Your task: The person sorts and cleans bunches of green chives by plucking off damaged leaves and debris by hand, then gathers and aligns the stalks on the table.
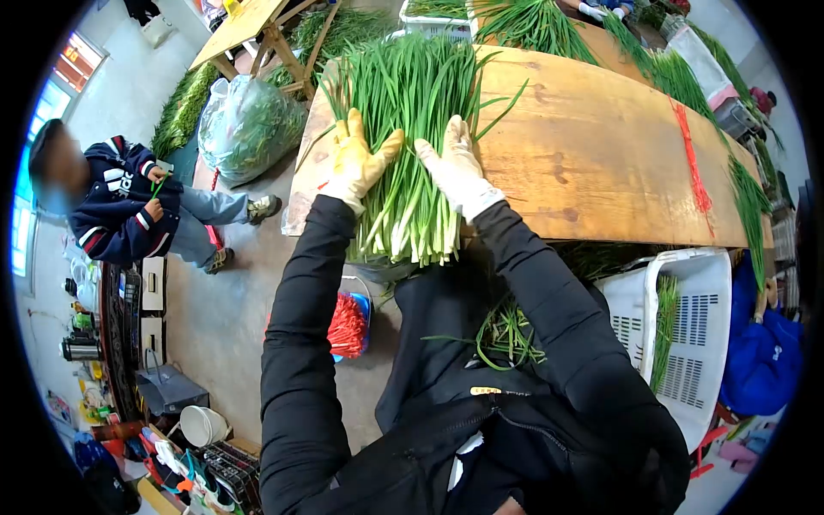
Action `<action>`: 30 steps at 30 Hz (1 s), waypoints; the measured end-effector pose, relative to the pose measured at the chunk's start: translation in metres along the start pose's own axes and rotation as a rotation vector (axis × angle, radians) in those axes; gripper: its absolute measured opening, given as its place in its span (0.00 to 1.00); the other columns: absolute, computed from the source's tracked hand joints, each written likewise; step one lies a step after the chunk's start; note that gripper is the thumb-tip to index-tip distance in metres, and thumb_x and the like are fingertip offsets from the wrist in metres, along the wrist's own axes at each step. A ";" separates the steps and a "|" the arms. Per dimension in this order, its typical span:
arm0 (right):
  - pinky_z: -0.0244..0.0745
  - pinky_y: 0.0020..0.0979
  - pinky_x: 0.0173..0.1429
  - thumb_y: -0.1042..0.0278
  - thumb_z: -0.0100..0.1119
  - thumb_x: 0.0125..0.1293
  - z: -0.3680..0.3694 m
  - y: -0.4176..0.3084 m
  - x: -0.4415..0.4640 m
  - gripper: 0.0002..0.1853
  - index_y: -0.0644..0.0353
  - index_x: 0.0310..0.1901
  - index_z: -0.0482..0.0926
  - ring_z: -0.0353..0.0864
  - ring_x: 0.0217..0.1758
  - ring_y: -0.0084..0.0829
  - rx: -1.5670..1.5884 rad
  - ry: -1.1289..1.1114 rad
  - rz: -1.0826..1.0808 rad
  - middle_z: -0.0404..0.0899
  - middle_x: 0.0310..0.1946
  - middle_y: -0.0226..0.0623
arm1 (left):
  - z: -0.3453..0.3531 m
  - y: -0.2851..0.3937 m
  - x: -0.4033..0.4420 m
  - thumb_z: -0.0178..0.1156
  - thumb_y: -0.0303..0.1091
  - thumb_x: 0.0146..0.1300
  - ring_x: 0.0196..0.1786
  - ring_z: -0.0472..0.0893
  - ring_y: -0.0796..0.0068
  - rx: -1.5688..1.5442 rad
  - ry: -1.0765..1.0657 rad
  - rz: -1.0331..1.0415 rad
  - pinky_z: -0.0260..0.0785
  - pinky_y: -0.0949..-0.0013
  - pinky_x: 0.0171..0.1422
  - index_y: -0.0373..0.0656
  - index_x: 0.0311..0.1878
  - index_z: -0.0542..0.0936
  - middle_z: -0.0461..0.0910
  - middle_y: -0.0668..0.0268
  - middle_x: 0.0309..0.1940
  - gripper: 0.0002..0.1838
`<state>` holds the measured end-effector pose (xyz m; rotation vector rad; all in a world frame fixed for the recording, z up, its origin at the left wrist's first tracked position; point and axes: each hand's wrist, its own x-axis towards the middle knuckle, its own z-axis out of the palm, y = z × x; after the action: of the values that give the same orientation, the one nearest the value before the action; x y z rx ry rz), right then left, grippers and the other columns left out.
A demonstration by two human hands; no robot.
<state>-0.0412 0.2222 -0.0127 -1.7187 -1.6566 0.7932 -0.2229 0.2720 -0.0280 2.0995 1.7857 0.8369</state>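
Note:
A thick pile of long green stalks [412,112] lies on the wooden table [592,154], its pale root ends hanging over the near edge. My left hand [356,163], in a yellowish glove, rests against the pile's left side with fingers spread. On the right side, my right hand [455,167] in a whitish glove lies on the stalks, its fingers also apart. Neither hand is closed round the bundle. Loose green scraps [511,335] lie on my lap.
Red ties [691,163] lie on the table's right; more red strands [347,326] fill a blue bucket below. A white basket [695,343] stands at right. A person [129,197] is at left, near a stuffed plastic bag [249,129]. Another person's blue sleeve [764,352] shows far right.

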 end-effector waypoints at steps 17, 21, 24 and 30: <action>0.56 0.34 0.65 0.64 0.47 0.66 -0.102 0.052 -0.164 0.17 0.60 0.54 0.72 0.64 0.63 0.39 0.168 0.268 -0.437 0.67 0.58 0.44 | -0.047 0.050 -0.089 0.49 0.42 0.63 0.68 0.51 0.49 0.068 0.144 0.487 0.44 0.57 0.69 0.39 0.65 0.57 0.56 0.52 0.65 0.30; 0.57 0.34 0.65 0.64 0.47 0.66 -0.163 0.082 -0.223 0.15 0.59 0.50 0.75 0.67 0.61 0.37 0.073 0.396 -0.358 0.71 0.54 0.42 | -0.062 0.075 -0.088 0.47 0.41 0.64 0.67 0.55 0.51 0.207 0.113 0.510 0.47 0.59 0.69 0.39 0.64 0.59 0.59 0.51 0.63 0.27; 0.59 0.34 0.64 0.64 0.46 0.66 -0.228 0.127 -0.295 0.15 0.60 0.50 0.75 0.69 0.58 0.34 0.143 0.542 -0.180 0.73 0.53 0.41 | -0.074 0.076 -0.084 0.46 0.41 0.65 0.68 0.55 0.57 0.097 0.169 0.658 0.46 0.59 0.69 0.42 0.64 0.61 0.60 0.53 0.63 0.26; 0.61 0.27 0.60 0.64 0.47 0.66 -0.318 0.250 -0.507 0.15 0.61 0.48 0.75 0.71 0.55 0.31 -0.226 0.986 0.511 0.75 0.49 0.38 | -0.068 0.184 -0.121 0.45 0.38 0.66 0.68 0.55 0.57 0.022 -0.040 0.794 0.45 0.59 0.69 0.40 0.63 0.62 0.60 0.55 0.63 0.23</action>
<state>0.3454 -0.2986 -0.0049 -2.1986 -0.6533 -0.1089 -0.1221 0.1060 0.0950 2.8386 0.8974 0.9200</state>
